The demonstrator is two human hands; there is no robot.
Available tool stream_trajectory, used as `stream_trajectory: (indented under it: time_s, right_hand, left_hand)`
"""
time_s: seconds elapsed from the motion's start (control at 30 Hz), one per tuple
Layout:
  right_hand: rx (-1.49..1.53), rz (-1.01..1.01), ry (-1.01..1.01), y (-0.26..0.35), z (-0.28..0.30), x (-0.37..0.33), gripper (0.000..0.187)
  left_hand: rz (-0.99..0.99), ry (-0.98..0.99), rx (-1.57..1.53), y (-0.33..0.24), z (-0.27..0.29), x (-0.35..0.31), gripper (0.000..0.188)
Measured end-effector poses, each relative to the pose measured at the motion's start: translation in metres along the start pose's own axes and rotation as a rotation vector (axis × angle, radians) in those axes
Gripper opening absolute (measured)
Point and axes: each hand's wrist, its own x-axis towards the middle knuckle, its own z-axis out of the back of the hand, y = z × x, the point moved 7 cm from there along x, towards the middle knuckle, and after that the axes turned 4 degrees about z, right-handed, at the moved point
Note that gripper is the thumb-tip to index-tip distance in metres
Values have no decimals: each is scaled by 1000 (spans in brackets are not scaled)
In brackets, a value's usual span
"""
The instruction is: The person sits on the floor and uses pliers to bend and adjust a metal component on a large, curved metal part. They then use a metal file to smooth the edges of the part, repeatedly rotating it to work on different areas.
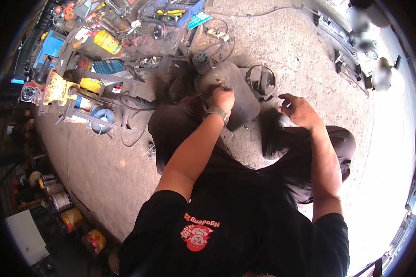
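A dark grey, rounded metal tank [242, 99] lies on the floor between my knees. My left hand [223, 100], with a watch on its wrist, rests over the tank's upper side. Its fingers are closed on something small by a little brass-coloured fitting [221, 82], mostly hidden by the hand. To the right of the tank, my right hand [300, 111] is held above my bent right leg. Its fingers are apart and slightly curled, with nothing seen in them. Just beyond the tank is a round dark metal ring-shaped part [261, 83].
At the left stands a metal frame [127, 104] with a yellow vise-like tool [58, 90] and a blue-rimmed round part [102, 121]. Farther back are a yellow bottle [107, 42] and a blue crate [171, 14] of tools. Cables [222, 46] trail over the concrete. Paint cans [61, 201] line the lower left.
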Motion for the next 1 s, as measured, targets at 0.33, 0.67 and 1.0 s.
stream_trajectory:
  time_s: [0.33, 0.67, 1.0]
  right_hand:
    - [9, 24, -10, 13, 4, -4, 46]
    - [55, 24, 44, 35, 2, -4, 47]
    - [2, 87, 102, 30, -11, 9, 46]
  left_hand:
    - [-46, 96, 386, -7, -14, -20, 36]
    - [8, -89, 818, 26, -15, 39, 28]
    - [73, -120, 821, 46, -22, 70, 29]
